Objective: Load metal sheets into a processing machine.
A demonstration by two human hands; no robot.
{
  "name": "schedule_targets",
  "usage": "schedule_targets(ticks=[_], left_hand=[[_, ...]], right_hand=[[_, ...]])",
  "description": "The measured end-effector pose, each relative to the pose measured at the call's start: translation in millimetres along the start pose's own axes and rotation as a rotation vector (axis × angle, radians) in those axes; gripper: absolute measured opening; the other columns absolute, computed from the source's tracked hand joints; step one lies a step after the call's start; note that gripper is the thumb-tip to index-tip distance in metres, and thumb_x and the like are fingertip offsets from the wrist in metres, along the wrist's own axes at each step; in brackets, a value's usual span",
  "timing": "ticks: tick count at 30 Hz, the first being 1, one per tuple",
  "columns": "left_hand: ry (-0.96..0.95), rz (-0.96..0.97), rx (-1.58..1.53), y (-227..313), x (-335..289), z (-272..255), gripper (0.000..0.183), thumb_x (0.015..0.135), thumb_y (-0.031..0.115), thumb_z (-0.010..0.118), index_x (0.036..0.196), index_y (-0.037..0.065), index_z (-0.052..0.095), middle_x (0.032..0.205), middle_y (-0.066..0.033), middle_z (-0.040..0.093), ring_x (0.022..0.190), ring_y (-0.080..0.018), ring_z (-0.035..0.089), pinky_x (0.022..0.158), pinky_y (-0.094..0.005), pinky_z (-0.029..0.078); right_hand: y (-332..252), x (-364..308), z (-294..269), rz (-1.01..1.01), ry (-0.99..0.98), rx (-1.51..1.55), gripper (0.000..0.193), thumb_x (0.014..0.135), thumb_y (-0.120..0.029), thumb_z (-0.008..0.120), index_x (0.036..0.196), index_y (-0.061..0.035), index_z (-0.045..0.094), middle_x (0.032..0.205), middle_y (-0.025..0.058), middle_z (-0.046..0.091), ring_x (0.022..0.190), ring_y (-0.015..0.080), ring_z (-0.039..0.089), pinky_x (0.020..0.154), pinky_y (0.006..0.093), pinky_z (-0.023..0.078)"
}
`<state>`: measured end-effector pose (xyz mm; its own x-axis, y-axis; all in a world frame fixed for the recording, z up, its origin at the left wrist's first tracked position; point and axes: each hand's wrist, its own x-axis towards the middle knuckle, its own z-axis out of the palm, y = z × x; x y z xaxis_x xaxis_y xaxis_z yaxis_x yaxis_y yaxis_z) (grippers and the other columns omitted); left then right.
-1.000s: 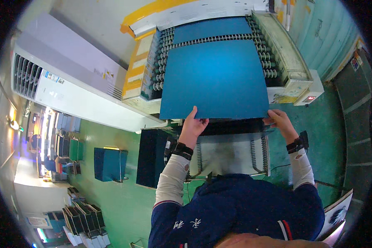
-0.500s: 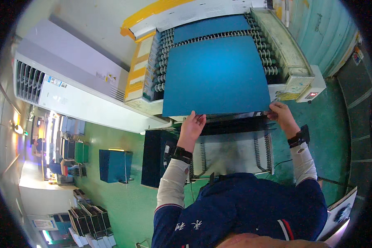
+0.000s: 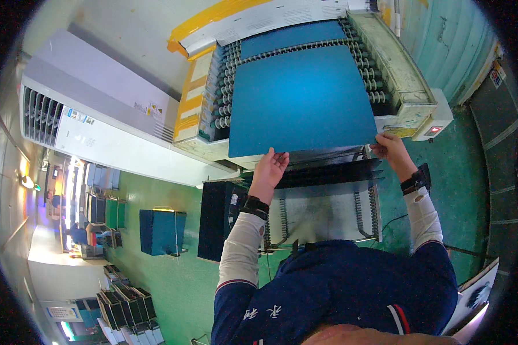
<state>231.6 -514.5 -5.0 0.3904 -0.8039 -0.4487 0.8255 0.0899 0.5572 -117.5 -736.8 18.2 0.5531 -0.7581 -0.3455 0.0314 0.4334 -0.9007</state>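
Note:
A large flat blue panel (image 3: 302, 100) lies across the spiral rollers (image 3: 225, 96) of a conveyor machine, its near edge sticking out toward me. My left hand (image 3: 270, 171) is at that near edge, left of its middle, fingertips touching it and fingers loosely bent and apart. At the near right corner, my right hand (image 3: 392, 152) pinches the panel between thumb and fingers. Farther in on the rollers lies a second blue panel (image 3: 293, 35). Below my hands is a rack (image 3: 358, 213) with dark panels (image 3: 328, 174) standing across it.
A white air conditioner (image 3: 115, 129) lies along the machine's left side. A control box (image 3: 435, 127) with a red display sits at its right. A dark stack (image 3: 214, 221) adjoins the rack; a blue stack on a cart (image 3: 160, 231) stands farther left on the green floor.
The blue panel has slid slightly farther onto the rollers, away from me. Both hands have moved a little with it, and more of the dark panels below shows.

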Motion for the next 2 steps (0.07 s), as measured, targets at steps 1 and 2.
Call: schedule_targets(ticks=[1, 2], left_hand=[[0.021, 0.001, 0.006, 0.4, 1.1, 1.6, 0.024, 0.093, 0.022, 0.059, 0.105, 0.003, 0.053, 0.100, -0.0138, 0.059, 0.094, -0.0270, 0.059, 0.083, -0.0381, 0.051], [0.019, 0.000, 0.010, 0.9, 1.7, 3.1, 0.024, 0.093, 0.022, 0.059, 0.105, 0.003, 0.053, 0.100, -0.0138, 0.059, 0.094, -0.0270, 0.059, 0.083, -0.0381, 0.051]], right_hand=[[2.3, 3.3, -2.4, -0.002, 0.001, 0.003, 0.019, 0.091, -0.022, 0.060, 0.100, -0.0056, 0.058, 0.084, 0.0023, 0.062, 0.077, 0.0142, 0.065, 0.064, 0.0251, 0.051], [5.2, 6.8, -5.7, -0.008, -0.001, 0.017, 0.020, 0.091, -0.022, 0.060, 0.101, -0.0055, 0.058, 0.084, 0.0021, 0.063, 0.077, 0.0151, 0.065, 0.064, 0.0257, 0.051]])
